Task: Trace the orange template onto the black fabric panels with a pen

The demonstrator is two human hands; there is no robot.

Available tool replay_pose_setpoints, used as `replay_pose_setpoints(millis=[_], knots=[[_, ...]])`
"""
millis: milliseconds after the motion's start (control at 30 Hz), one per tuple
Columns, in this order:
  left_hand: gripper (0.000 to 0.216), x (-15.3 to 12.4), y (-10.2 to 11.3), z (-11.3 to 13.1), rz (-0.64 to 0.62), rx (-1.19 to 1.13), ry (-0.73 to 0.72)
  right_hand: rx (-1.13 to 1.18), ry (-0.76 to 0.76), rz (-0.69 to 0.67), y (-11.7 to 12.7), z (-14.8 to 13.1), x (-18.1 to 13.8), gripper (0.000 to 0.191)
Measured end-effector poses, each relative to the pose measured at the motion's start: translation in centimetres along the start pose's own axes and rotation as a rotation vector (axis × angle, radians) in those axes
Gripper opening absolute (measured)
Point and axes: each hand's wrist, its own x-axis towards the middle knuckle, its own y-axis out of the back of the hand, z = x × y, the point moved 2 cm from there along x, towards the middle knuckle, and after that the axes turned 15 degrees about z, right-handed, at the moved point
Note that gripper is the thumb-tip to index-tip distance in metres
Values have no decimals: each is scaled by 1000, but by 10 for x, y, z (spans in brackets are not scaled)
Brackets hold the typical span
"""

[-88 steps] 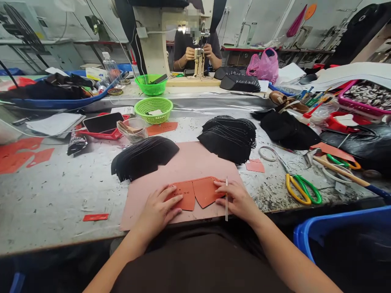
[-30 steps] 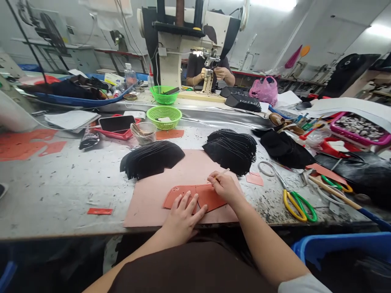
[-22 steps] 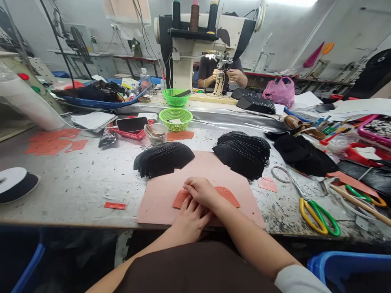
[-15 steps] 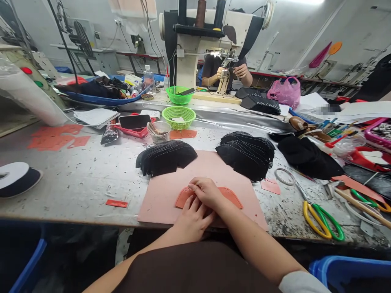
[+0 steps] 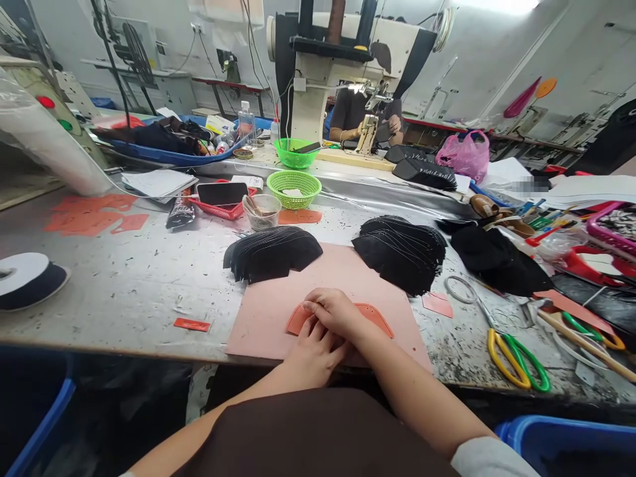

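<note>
- Right now your left hand (image 5: 312,351) lies flat, fingers spread, pressing the orange cut piece (image 5: 376,318) onto the pink mat (image 5: 258,321) at the counter's (image 5: 124,285) near edge.
- Your right hand (image 5: 336,311) crosses over it, fingers curled at the piece's ten o'clock corner; whether they pinch anything is hidden.
- From the piece, the left black stack (image 5: 273,252) lies at eleven o'clock, the right black stack (image 5: 402,252) at one.
- The piece looks thin, light and bendy, probably prone to sliding: pin it under a flat palm, lift it by an edge.
</note>
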Motion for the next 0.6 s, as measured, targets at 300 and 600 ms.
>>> replay_pose_setpoints(millis=[300, 600], knots=[[82, -1, 9, -7, -212, -48, -37, -109, -189, 126, 67, 51, -21, 12], [77, -3, 8, -24, 166, 167, -168, -44, -227, 203, 85, 62, -21, 11]])
